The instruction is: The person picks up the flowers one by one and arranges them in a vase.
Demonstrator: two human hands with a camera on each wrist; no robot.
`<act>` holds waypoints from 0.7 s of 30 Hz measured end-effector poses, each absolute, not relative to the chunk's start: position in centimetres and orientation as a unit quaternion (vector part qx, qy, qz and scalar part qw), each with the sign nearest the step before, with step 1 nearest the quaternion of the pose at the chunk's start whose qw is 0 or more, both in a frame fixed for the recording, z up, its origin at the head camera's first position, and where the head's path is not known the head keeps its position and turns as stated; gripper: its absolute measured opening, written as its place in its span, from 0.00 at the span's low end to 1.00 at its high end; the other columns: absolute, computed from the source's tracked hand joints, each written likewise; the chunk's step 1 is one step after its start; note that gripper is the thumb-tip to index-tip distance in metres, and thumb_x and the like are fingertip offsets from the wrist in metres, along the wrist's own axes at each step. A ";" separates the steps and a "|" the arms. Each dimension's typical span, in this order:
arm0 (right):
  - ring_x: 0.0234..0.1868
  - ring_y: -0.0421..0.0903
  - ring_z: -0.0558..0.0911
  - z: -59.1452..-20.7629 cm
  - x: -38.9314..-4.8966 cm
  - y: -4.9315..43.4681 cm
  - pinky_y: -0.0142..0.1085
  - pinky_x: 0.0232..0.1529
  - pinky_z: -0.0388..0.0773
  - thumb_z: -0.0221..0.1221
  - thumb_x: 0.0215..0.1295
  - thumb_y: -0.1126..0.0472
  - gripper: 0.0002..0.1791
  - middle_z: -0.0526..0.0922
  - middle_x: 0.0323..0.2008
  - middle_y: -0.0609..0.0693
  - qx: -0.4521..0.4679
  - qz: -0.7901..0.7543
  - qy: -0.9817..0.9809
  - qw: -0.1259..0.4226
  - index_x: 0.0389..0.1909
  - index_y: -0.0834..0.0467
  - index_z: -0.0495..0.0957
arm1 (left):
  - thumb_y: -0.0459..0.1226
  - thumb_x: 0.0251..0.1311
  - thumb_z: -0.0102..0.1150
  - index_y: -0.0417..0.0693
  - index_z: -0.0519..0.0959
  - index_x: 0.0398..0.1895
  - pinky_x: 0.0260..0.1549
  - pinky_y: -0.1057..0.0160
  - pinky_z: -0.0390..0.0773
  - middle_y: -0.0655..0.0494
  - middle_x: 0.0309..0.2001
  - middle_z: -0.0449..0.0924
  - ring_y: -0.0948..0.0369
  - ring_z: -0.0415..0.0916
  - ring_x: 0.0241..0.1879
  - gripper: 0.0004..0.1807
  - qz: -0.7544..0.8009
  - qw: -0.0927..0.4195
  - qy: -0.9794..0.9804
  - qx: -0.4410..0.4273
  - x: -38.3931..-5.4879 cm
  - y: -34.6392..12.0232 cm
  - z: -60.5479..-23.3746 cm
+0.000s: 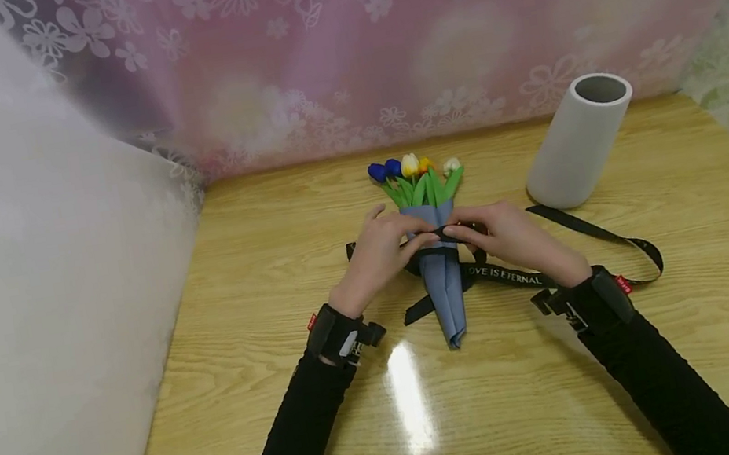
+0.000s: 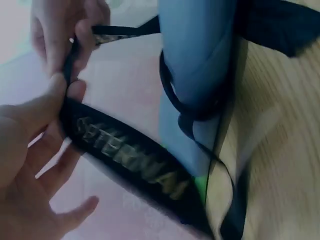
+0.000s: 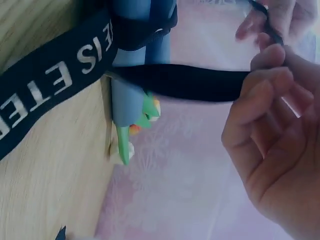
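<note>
A small bouquet of tulips [image 1: 410, 166] in blue, white and orange lies on the table, wrapped in blue-grey paper [image 1: 446, 298]. Black ribbon [image 1: 508, 275] with pale printed lettering is looped round the wrapping, its tails trailing to both sides. Above the bouquet my left hand [image 1: 384, 248] pinches a stretch of the ribbon between thumb and fingers. Close beside it, my right hand [image 1: 504, 231] pinches another part of the same ribbon. In the right wrist view a ribbon length [image 3: 185, 82] runs taut from the wrapping to the right fingers.
A tall white vase [image 1: 574, 146] stands at the back right, with a ribbon end lying by its base. The wooden table [image 1: 281, 424] meets a pink floral cloth [image 1: 339, 64] behind and a white wall [image 1: 7, 276] at left.
</note>
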State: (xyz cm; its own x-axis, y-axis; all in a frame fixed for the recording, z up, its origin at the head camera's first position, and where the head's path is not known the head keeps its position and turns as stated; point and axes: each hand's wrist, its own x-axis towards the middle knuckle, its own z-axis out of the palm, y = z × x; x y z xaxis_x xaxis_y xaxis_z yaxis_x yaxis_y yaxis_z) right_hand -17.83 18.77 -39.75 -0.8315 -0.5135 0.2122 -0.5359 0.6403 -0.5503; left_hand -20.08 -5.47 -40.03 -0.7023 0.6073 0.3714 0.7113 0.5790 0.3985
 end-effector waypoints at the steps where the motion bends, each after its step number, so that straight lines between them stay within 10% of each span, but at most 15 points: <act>1: 0.18 0.44 0.70 -39.7 -17.8 18.8 0.35 0.24 0.66 0.56 0.77 0.54 0.08 0.76 0.21 0.46 0.283 0.312 -0.907 0.012 0.39 0.52 0.81 | 0.44 0.70 0.62 0.51 0.88 0.48 0.73 0.44 0.58 0.57 0.40 0.89 0.58 0.84 0.43 0.12 -0.267 0.109 -0.887 -0.362 -20.1 -5.7 -39.9; 6: 0.18 0.43 0.69 -39.0 -17.8 20.0 0.36 0.23 0.67 0.56 0.77 0.51 0.09 0.76 0.22 0.48 0.251 0.309 -0.917 -0.013 0.38 0.51 0.79 | 0.43 0.72 0.59 0.49 0.88 0.45 0.52 0.50 0.79 0.56 0.33 0.88 0.57 0.84 0.34 0.12 -0.294 0.159 -0.912 -0.236 -21.3 -9.6 -38.8; 10: 0.17 0.42 0.68 -38.9 -17.8 20.4 0.35 0.22 0.66 0.56 0.77 0.51 0.10 0.74 0.21 0.45 0.257 0.310 -0.915 -0.008 0.37 0.50 0.78 | 0.44 0.75 0.56 0.46 0.85 0.50 0.24 0.59 0.74 0.52 0.34 0.87 0.56 0.82 0.32 0.14 -0.313 0.169 -0.924 -0.140 -21.3 -14.0 -38.0; 21: 0.18 0.41 0.73 -39.8 -18.1 19.3 0.36 0.23 0.72 0.58 0.76 0.52 0.10 0.80 0.26 0.46 0.273 0.304 -0.913 -0.021 0.44 0.54 0.83 | 0.38 0.73 0.56 0.38 0.84 0.47 0.13 0.63 0.58 0.42 0.34 0.86 0.52 0.72 0.16 0.12 -0.261 0.238 -0.935 0.009 -17.7 -22.5 -39.7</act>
State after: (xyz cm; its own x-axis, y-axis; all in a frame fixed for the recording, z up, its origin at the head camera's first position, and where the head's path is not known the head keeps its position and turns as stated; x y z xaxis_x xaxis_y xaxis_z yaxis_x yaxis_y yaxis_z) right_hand -18.10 19.31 -39.79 -0.8503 -0.5108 0.1265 -0.4847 0.6666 -0.5663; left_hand -17.75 -22.50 -39.74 -0.8861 -0.1418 0.4412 0.1076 0.8631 0.4934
